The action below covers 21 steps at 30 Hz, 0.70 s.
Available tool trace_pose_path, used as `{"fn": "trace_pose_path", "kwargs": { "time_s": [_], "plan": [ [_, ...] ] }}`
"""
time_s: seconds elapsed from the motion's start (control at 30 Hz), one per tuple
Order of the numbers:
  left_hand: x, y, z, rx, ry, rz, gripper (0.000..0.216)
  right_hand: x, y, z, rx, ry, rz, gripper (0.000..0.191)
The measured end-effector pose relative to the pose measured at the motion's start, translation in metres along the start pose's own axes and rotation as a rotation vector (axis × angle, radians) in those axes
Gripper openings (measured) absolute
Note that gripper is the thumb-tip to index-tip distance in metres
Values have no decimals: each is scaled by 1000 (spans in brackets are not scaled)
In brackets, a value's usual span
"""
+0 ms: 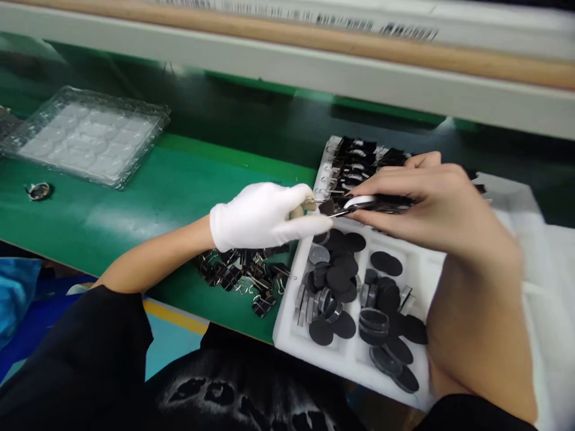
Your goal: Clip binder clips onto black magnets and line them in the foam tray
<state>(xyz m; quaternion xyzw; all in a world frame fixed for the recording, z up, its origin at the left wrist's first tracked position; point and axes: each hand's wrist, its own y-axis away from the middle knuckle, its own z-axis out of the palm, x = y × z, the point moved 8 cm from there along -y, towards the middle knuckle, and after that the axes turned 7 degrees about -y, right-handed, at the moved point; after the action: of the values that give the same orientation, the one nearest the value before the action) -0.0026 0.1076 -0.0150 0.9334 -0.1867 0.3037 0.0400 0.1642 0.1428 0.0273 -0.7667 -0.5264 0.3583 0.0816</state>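
Observation:
My left hand (265,215), in a white glove, pinches the wire handles of a black binder clip (327,207) between thumb and fingers. My bare right hand (431,197) grips a flat black piece with a white part (359,202), its edge at the clip's jaws. Whether the jaws are around that edge, I cannot tell. Both hands meet above a white foam tray (287,323) with black round discs (341,278) and clear-rimmed round parts (374,320) in its compartments. Behind the right hand, several clipped black pieces (354,161) stand in rows, partly hidden.
A pile of loose binder clips (242,275) lies on the green table (193,179), left of the foam tray. Clear plastic trays (90,140) are stacked at the far left, near a small round part (39,191). A shelf edge (269,60) runs across the back.

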Motion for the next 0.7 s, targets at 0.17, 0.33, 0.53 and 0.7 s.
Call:
{"fn": "trace_pose_path", "kwargs": {
  "time_s": [0.17, 0.33, 0.53, 0.7],
  "plan": [
    [-11, 4, 9, -230, 594, -348, 76, -16, 1, 6, 227, 257, 26, 13],
    [-7, 1, -24, 4, 432, -165, 52, -9, 0, 2, 229, -19, 128, 69],
    [-2, 6, -38, 68, 186, -37, 43, 14, 0, 20, 57, -514, 526, 50],
    [5, 8, -41, 168, 59, 72, 57, 13, -2, 30, 175, -571, 584, 28]
  ]
}}
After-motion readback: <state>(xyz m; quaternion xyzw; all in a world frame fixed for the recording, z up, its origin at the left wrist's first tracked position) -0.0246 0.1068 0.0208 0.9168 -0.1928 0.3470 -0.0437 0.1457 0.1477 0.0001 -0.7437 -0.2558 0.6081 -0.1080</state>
